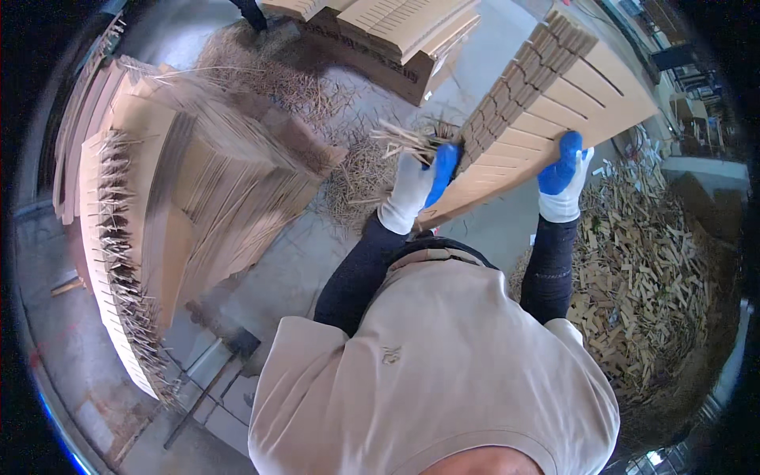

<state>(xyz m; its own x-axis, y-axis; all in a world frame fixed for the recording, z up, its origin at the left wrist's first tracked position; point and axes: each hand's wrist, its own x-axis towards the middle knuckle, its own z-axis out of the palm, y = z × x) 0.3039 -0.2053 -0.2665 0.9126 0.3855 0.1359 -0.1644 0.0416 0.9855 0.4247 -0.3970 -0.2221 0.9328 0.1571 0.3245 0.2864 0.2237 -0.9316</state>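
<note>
In front of me a thick stack of slotted cardboard sheets [529, 119] stands tilted, its notched edge facing up and to the left. My left hand [418, 178], in a white glove with blue coating, is closed beside that notched edge. A bunch of thin cardboard strips [402, 141] sticks out past its fingers. My right hand [565, 176], gloved alike, grips the stack's lower right edge. Its blue thumb lies on the slotted face, and the other fingers are partly hidden.
Leaning cardboard sheets [170, 206] with ragged strips stand at the left. More slotted stacks [404, 24] lie at the far side. Strip scraps [356, 178] litter the grey floor, and a large heap of cardboard offcuts [641, 277] lies at the right.
</note>
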